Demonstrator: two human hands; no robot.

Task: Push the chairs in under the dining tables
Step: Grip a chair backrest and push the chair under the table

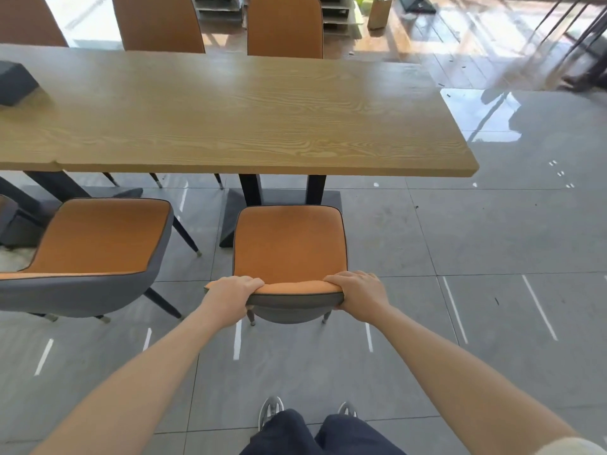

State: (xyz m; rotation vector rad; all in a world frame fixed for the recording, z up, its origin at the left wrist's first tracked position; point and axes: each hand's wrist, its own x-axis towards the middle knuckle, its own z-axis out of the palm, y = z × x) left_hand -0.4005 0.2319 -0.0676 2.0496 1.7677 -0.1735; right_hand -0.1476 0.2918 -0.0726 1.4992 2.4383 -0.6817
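Five chairs (289, 244), two tables (262, 119), one box (13, 83).

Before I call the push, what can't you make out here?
Head view:
- orange padded chair with grey shell: front legs hidden under its seat.
- black table base: near edge mostly covered by that seat.
- second orange chair: backrest cut by left edge.
- dark box: cut by left edge.

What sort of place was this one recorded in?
Most likely a restaurant or canteen dining area: a long wood-grain table, matching orange far chairs opposite the near chair that the left hand and right hand grip, and a grey tiled floor.
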